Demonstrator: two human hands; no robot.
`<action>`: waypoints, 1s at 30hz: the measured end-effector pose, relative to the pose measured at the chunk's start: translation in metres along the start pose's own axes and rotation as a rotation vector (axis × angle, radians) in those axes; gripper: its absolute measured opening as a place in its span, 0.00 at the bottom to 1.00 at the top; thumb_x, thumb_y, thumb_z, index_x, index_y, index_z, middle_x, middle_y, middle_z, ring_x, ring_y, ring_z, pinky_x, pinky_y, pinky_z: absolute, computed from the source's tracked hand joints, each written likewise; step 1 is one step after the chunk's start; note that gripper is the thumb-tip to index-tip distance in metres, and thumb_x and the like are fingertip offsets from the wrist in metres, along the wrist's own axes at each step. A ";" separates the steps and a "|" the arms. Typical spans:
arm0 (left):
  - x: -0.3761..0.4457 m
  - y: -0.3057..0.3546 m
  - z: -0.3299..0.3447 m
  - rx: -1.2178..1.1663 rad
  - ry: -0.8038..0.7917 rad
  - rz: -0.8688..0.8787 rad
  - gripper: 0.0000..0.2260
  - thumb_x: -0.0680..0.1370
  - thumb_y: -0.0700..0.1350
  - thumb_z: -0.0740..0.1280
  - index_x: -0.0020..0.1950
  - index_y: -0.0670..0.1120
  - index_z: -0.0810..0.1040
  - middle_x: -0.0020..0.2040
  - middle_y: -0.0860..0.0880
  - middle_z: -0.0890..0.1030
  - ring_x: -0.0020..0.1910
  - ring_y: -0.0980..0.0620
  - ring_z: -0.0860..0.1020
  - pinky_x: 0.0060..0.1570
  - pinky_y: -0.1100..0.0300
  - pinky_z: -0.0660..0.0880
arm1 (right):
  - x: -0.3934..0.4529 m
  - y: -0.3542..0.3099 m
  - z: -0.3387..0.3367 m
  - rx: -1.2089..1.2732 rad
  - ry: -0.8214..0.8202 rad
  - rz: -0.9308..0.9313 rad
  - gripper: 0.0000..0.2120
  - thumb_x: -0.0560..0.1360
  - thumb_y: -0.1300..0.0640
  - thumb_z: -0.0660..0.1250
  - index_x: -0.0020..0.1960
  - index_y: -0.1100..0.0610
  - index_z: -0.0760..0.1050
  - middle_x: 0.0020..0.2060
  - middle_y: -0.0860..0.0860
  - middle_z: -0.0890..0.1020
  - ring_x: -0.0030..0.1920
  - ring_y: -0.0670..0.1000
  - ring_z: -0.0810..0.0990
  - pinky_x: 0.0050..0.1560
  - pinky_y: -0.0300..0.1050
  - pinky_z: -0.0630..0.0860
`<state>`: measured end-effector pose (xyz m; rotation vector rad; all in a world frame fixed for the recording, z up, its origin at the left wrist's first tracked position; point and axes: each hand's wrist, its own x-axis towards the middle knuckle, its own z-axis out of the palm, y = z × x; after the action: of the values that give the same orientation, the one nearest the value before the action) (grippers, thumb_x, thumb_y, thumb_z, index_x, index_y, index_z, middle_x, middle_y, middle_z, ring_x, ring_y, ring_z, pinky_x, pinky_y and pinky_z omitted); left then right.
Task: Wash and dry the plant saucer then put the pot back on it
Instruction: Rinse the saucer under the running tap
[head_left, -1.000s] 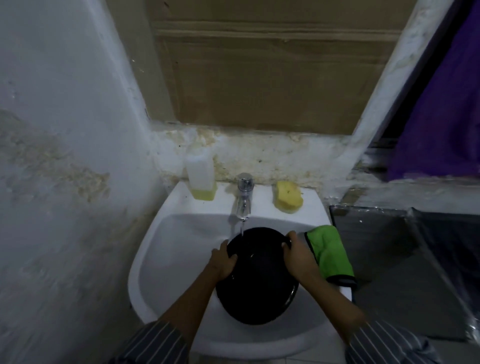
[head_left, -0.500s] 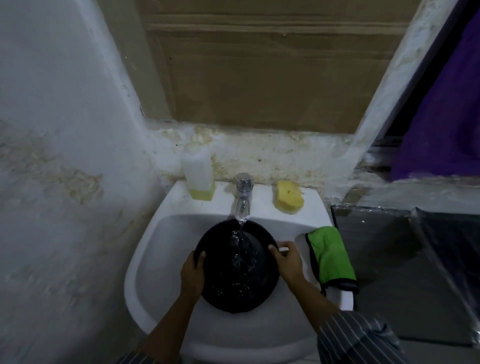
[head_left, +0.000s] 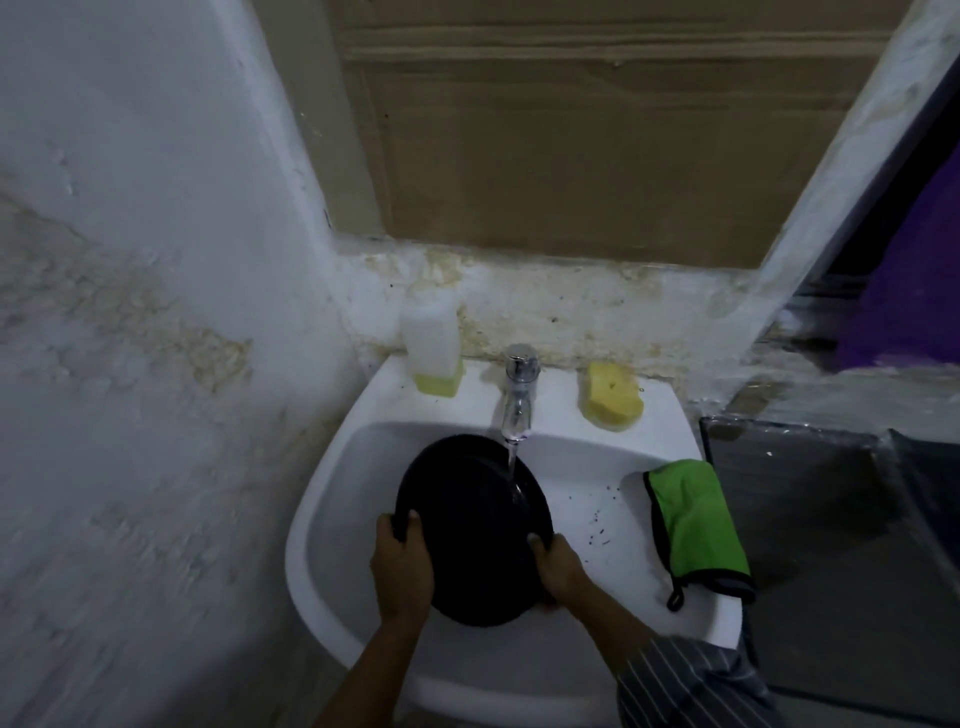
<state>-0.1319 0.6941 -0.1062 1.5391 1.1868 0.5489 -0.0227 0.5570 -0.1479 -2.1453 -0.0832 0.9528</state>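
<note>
The black round plant saucer (head_left: 475, 525) is tilted inside the white sink (head_left: 582, 519), under the running tap (head_left: 518, 395). Water falls on its upper right rim. My left hand (head_left: 402, 566) grips the saucer's left edge, thumb over the rim. My right hand (head_left: 558, 569) grips its lower right edge. A green cloth (head_left: 693, 525) with black trim lies on the sink's right rim. The pot is not in view.
A soap bottle (head_left: 434, 348) with yellow liquid stands at the sink's back left, a yellow sponge (head_left: 613, 397) at the back right. Dark specks dot the basin's right slope. A stained white wall stands close on the left; a dark surface (head_left: 831, 519) lies to the right.
The saucer has shifted left and tilted more upright, so the water now hits its upper right rim instead of its middle. Both hands slid lower along its edges.
</note>
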 end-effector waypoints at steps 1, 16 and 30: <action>-0.003 0.000 0.001 0.002 0.000 -0.029 0.09 0.81 0.47 0.57 0.45 0.45 0.71 0.39 0.49 0.77 0.37 0.53 0.76 0.32 0.62 0.68 | -0.001 0.000 -0.001 -0.052 0.005 0.005 0.23 0.82 0.50 0.54 0.64 0.69 0.66 0.61 0.64 0.75 0.61 0.60 0.76 0.57 0.48 0.73; 0.014 0.032 -0.011 0.061 -0.314 -0.377 0.22 0.80 0.51 0.58 0.73 0.50 0.59 0.65 0.39 0.70 0.49 0.38 0.76 0.30 0.53 0.78 | -0.032 -0.129 -0.086 -0.275 0.703 -0.777 0.14 0.73 0.57 0.66 0.56 0.61 0.71 0.53 0.57 0.74 0.55 0.56 0.72 0.51 0.48 0.70; 0.012 0.041 -0.020 0.138 -0.393 -0.316 0.16 0.79 0.50 0.58 0.65 0.46 0.66 0.52 0.41 0.73 0.35 0.39 0.80 0.22 0.59 0.75 | -0.027 -0.131 -0.065 -0.571 0.297 -0.989 0.27 0.77 0.56 0.61 0.74 0.58 0.59 0.75 0.55 0.59 0.77 0.52 0.53 0.75 0.47 0.54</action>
<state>-0.1270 0.7162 -0.0648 1.4511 1.1434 -0.0467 0.0315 0.5988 -0.0154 -2.2631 -1.2556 0.0115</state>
